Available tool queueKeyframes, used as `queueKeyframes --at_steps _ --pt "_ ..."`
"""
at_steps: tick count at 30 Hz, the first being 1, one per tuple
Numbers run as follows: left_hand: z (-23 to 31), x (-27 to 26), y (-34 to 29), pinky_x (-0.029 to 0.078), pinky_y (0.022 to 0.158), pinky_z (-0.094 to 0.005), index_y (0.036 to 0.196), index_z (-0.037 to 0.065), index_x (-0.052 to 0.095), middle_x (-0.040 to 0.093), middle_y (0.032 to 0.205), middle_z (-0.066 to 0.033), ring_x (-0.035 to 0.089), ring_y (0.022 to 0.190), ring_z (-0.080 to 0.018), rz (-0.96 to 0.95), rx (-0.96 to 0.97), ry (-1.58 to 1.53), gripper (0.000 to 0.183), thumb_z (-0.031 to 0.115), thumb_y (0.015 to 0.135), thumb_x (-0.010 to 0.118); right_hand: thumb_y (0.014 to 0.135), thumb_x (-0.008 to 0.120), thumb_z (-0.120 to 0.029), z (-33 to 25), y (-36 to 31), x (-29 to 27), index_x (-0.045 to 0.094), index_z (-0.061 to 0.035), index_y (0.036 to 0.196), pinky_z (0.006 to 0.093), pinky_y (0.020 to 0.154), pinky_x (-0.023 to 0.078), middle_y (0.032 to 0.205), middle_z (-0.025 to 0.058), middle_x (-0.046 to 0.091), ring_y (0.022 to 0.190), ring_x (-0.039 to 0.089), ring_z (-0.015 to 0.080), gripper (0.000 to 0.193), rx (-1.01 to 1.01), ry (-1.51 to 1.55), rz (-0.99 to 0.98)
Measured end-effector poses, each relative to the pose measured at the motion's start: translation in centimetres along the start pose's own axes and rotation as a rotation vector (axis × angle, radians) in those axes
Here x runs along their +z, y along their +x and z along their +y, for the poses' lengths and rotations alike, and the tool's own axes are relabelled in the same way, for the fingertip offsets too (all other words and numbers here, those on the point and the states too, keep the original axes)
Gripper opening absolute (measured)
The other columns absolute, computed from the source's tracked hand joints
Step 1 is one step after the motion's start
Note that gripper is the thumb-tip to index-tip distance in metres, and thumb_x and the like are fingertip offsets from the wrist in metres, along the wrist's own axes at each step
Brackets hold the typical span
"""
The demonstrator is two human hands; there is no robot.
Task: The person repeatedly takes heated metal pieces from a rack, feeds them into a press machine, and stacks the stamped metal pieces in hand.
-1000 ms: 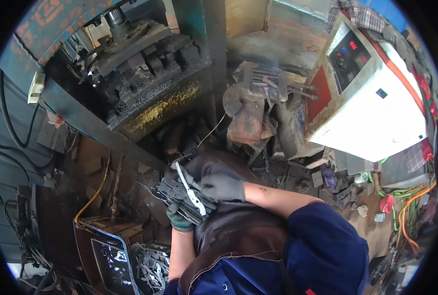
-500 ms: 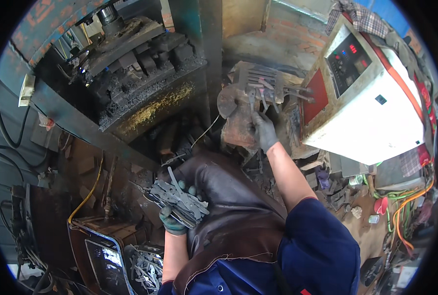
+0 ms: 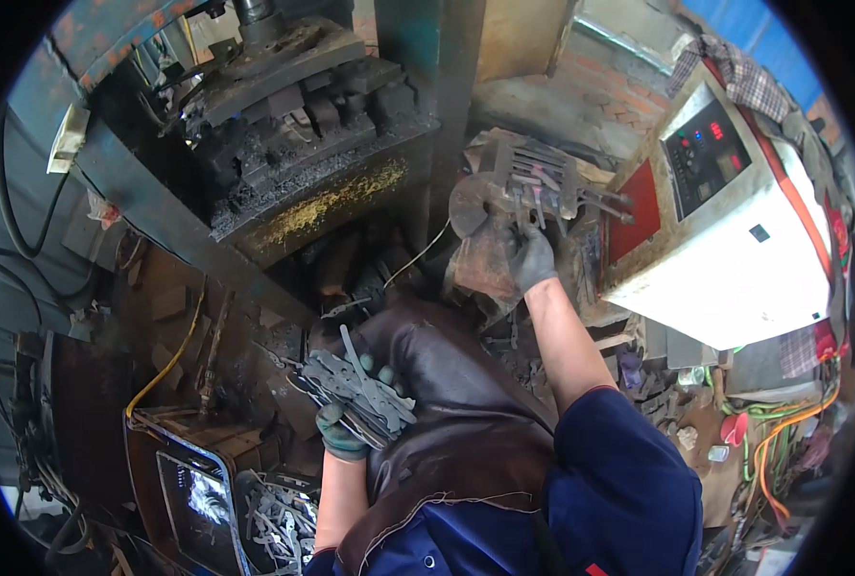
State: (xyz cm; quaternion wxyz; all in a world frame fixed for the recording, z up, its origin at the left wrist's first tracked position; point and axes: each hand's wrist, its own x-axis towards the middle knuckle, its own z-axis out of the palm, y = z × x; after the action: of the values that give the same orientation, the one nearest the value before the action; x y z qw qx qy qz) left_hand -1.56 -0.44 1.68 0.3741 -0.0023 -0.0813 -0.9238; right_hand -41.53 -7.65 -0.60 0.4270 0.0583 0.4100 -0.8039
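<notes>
While a yellow hose (image 3: 180,357) curves down at the far left, a heap of loose metal parts (image 3: 279,523) lies beside a blue-edged frame (image 3: 234,494) near my left forearm. Beyond them stands the dark press (image 3: 317,197), with yellowish grains spread along its front face.

Next comes my left hand (image 3: 343,434), in a dark green-grey glove, closed around a bundle of flat metal pieces (image 3: 360,392). My thumb shows on the near side and my other fingertips at the far right edge, and one long piece sticks up out of the bundle. I keep this hold just as it was half a second ago, over the left part of my brown apron (image 3: 456,365).

Further right, my right hand (image 3: 533,259), in a grey glove, is at the near side of the slotted rack (image 3: 570,182), just right of a dark disc (image 3: 468,204). A second ago it was over the bundle; since then it has come across to the rack. A narrow grey strip shows at my fingertips, but I cannot tell whether they are closed on it. Pinkish pieces (image 3: 540,178) lie on the rack, beside the white cabinet (image 3: 715,269).
</notes>
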Motion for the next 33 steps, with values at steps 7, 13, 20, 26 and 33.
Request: queueKeyframes --at_steps 7,13,20,26,33 --pt "0.5 -1.5 -0.6 0.04 0.108 -0.0595 0.144 0.007 0.043 0.054 0.139 -0.0199 0.054 0.125 -0.0418 -0.019 -0.026 -0.01 0.085 0.028 0.069 0.08 0.097 0.062 -0.019 0.1 2.6 0.5 0.065 -0.0058 0.095 0.0234 0.057 0.053 0.086 0.009 0.067 0.069 0.064 0.0155 0.014 -0.088 -0.018 -0.087" --pt "0.7 -0.8 -0.8 0.041 0.108 -0.0565 0.143 0.008 0.044 0.055 0.135 -0.0207 0.055 0.123 -0.0389 -0.002 0.004 0.002 0.085 0.029 0.07 0.08 0.096 0.064 -0.027 2.5 -0.8 6.9 0.066 -0.0056 0.094 0.026 0.052 0.045 0.075 0.0047 0.064 0.059 0.057 0.0126 0.022 0.08 -0.205 -0.223" --pt "1.1 -1.7 -0.5 0.04 0.107 -0.0599 0.143 0.005 0.042 0.055 0.134 -0.0191 0.055 0.124 -0.038 -0.102 0.009 -0.07 0.085 0.027 0.072 0.081 0.098 0.059 -0.03 7.8 -8.1 28.9 0.064 -0.0025 0.097 0.0253 0.05 0.04 0.075 0.0045 0.064 0.059 0.055 0.0125 0.028 0.081 -0.72 -0.766" --pt "1.1 -3.1 -2.8 0.041 0.106 -0.0602 0.152 0.005 0.029 0.049 0.143 -0.0192 0.055 0.125 -0.0373 -0.142 0.013 -0.174 0.082 0.023 0.084 0.071 0.1 0.05 -0.017 9.0 -10.7 22.6 0.063 -0.0018 0.114 0.0197 0.046 0.034 0.064 -0.002 0.047 0.051 0.044 0.0066 0.025 0.234 -0.532 -0.802" --pt "-0.6 -4.6 -2.7 0.043 0.103 -0.0614 0.15 0.004 0.035 0.051 0.143 -0.0198 0.056 0.126 -0.037 -0.308 0.112 -0.243 0.071 0.023 0.089 0.067 0.099 0.061 -0.029 14.1 -33.4 21.9 0.047 0.0036 0.139 0.0282 0.074 0.056 0.128 0.0189 0.061 0.106 0.066 0.0203 0.054 -0.002 -0.943 -1.583"
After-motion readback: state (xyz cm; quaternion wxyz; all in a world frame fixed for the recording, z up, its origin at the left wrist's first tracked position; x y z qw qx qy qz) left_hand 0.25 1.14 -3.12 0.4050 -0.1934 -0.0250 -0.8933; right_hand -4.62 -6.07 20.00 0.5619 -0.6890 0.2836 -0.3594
